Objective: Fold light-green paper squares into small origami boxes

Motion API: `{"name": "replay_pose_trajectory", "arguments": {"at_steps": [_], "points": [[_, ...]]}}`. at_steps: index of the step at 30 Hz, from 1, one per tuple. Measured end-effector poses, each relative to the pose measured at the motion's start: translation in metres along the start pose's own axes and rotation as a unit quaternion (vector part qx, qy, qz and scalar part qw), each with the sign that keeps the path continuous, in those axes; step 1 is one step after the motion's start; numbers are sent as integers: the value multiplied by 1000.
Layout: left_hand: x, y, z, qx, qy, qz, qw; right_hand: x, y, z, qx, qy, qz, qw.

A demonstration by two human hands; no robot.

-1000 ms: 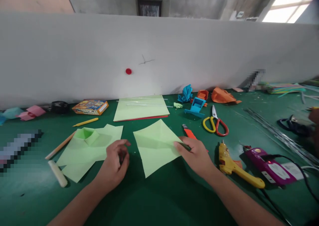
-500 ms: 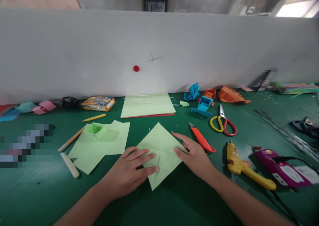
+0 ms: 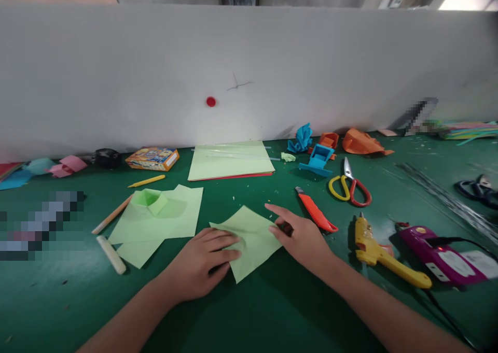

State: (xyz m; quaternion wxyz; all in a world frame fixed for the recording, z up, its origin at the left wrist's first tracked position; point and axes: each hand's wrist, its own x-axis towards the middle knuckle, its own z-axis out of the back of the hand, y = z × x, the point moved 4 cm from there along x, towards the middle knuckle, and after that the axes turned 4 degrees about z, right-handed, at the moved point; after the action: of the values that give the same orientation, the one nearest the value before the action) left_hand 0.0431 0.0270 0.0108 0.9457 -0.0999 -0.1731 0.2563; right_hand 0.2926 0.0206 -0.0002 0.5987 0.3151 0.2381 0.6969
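Note:
A square of pale green paper (image 3: 254, 241) lies in front of me, turned with one corner toward me and slightly bent on its left side. My left hand (image 3: 204, 262) is closed over its left part, fingers together on the sheet and the thumb tucked low. My right hand (image 3: 301, 239) grips the right corner between the thumb and curled fingers, while its index finger points out past the edge. Left of these, a folded light green paper ring (image 3: 150, 201) rests on larger cut pieces of green paper (image 3: 179, 221).
Right of my hands lie a red utility knife (image 3: 317, 213), scissors (image 3: 350, 184), a yellow glue gun (image 3: 385, 257) and a purple power strip (image 3: 439, 257). Behind are a paper stack (image 3: 233, 161), blue folded paper (image 3: 319, 158) and a small box (image 3: 153, 158). A white board (image 3: 136, 73) closes off the back.
The paper square has turned slightly, and its left side has bent up under my left hand. My left fingers have drawn together. My right fingers have curled at the right corner.

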Motion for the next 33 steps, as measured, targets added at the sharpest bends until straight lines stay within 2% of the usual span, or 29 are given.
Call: {"name": "replay_pose_trajectory", "arguments": {"at_steps": [5,13,18,21,23,28,31,33], "points": [[0,-2,4,-37,-5,5,999,2,-2,1,1,10,-19,1000],[1,-4,3,-10,16,-14,1000,2,-3,-2,14,18,47,999],[-2,6,-8,37,29,55,997,2,-1,-2,-24,42,46,998],[-4,15,-12,48,5,101,994,0,1,1,-76,66,35,994],[-5,18,-10,36,-20,105,994,-3,5,5,-91,76,48,992],[-5,11,7,-40,-81,61,994,-9,20,6,-81,99,186,974],[-5,5,19,-101,-140,86,981,-10,23,4,-19,77,223,972],[-6,4,23,-149,-157,136,967,-8,23,5,65,57,222,971]]}}
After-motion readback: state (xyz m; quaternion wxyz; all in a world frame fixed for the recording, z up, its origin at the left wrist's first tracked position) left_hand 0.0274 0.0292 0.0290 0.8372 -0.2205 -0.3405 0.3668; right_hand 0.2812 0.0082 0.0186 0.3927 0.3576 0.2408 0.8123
